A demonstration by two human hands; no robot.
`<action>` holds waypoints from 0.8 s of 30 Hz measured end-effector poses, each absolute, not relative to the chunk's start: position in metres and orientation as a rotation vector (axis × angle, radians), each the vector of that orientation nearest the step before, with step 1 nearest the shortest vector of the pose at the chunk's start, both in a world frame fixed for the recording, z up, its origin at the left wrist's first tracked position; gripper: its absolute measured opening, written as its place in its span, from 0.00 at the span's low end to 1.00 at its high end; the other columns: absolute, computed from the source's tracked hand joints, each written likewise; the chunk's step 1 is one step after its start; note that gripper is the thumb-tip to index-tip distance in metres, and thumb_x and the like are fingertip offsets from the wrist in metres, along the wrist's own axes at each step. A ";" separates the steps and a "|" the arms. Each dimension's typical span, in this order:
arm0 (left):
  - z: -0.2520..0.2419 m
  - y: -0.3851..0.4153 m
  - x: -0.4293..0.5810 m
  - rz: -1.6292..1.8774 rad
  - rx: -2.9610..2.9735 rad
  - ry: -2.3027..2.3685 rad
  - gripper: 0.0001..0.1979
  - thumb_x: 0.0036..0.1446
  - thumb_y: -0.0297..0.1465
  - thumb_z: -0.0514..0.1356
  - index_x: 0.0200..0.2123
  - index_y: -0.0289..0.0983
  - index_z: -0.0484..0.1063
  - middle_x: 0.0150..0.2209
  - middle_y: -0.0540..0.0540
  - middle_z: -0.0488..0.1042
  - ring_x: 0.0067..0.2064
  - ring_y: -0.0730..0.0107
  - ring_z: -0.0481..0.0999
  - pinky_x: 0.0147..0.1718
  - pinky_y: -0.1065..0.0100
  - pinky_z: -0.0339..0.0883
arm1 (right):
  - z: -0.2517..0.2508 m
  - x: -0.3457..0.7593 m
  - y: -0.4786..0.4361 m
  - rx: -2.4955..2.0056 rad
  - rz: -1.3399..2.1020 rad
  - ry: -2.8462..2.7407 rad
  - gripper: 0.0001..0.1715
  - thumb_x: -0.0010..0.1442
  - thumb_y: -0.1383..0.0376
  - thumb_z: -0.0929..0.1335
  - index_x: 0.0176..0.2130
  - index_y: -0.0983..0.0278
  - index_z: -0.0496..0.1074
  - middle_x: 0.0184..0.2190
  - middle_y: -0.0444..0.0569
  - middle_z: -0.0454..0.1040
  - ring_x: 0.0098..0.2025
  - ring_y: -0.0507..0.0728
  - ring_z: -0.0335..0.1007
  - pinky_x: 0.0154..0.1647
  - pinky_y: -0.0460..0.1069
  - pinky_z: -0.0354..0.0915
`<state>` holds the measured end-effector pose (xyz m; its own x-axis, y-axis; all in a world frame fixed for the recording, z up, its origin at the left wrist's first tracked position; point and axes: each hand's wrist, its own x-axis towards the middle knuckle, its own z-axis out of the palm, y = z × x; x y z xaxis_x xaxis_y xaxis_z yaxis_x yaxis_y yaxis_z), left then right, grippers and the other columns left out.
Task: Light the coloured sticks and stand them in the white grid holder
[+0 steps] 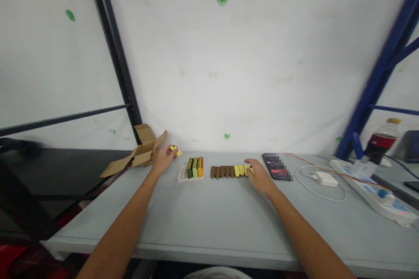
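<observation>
Pinched in my left hand (165,158) is a small yellow block (177,151) with a dark end, held up beside the cardboard box. Just right of it, a white tray (182,175) with rows of round holes holds dark green, light green and orange blocks (195,168) with black tops. To the right a row lies on the table: several brown blocks (223,171), then several yellow blocks (241,170). My right hand (259,175) is at the right end of that row, its thumb and fingertips around the last yellow block; the fingers are partly hidden.
An opened cardboard box (144,154) stands at the back left. Right of my right hand lie a phone (276,167), a white charger (325,179) with its cable, and a power strip (369,189). A bottle of dark drink (381,139) stands at far right. A white sheet closes the back.
</observation>
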<state>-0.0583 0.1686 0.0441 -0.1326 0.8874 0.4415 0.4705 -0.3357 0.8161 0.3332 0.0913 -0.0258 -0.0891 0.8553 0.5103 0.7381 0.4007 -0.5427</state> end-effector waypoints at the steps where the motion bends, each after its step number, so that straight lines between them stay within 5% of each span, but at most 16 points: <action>1: 0.035 0.170 -0.061 1.377 1.775 1.470 0.25 0.44 0.54 0.63 0.31 0.36 0.72 0.24 0.47 0.76 0.28 0.65 0.76 0.30 0.66 0.71 | -0.030 0.338 0.093 -1.409 0.155 -1.930 0.26 0.59 0.74 0.59 0.55 0.67 0.69 0.54 0.60 0.71 0.57 0.61 0.66 0.61 0.58 0.60; 5: 0.012 0.165 -0.054 1.224 1.864 1.337 0.23 0.42 0.52 0.63 0.29 0.37 0.73 0.23 0.48 0.76 0.28 0.64 0.75 0.30 0.66 0.70 | -0.037 0.348 0.093 -1.514 0.124 -2.243 0.36 0.53 0.82 0.58 0.59 0.67 0.69 0.60 0.60 0.69 0.61 0.61 0.63 0.61 0.56 0.60; 10: 0.008 0.160 -0.048 1.137 2.073 1.392 0.21 0.48 0.51 0.60 0.27 0.38 0.73 0.23 0.49 0.74 0.29 0.64 0.72 0.29 0.68 0.65 | -0.031 0.345 0.088 -1.535 0.032 -2.311 0.36 0.56 0.82 0.57 0.58 0.62 0.71 0.56 0.56 0.73 0.53 0.61 0.68 0.57 0.54 0.61; 20: 0.002 0.164 -0.039 1.100 2.243 1.451 0.19 0.53 0.49 0.56 0.26 0.39 0.71 0.23 0.49 0.72 0.27 0.65 0.70 0.29 0.68 0.62 | -0.028 0.352 0.088 -1.516 0.175 -2.236 0.36 0.54 0.80 0.60 0.60 0.64 0.67 0.57 0.56 0.71 0.57 0.60 0.64 0.60 0.53 0.58; 24: 0.000 0.167 -0.044 1.019 2.294 1.450 0.17 0.53 0.47 0.56 0.27 0.39 0.71 0.25 0.47 0.75 0.30 0.64 0.73 0.30 0.68 0.64 | -0.024 0.364 0.089 -1.609 0.271 -2.180 0.35 0.50 0.82 0.60 0.56 0.66 0.70 0.46 0.56 0.77 0.49 0.59 0.70 0.52 0.50 0.61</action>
<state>-0.0437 0.1675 -0.0001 0.2635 0.8645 0.4280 0.6955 -0.4777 0.5367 0.3637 0.0894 -0.0238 -0.2456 0.9458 0.2127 0.8650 0.3128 -0.3924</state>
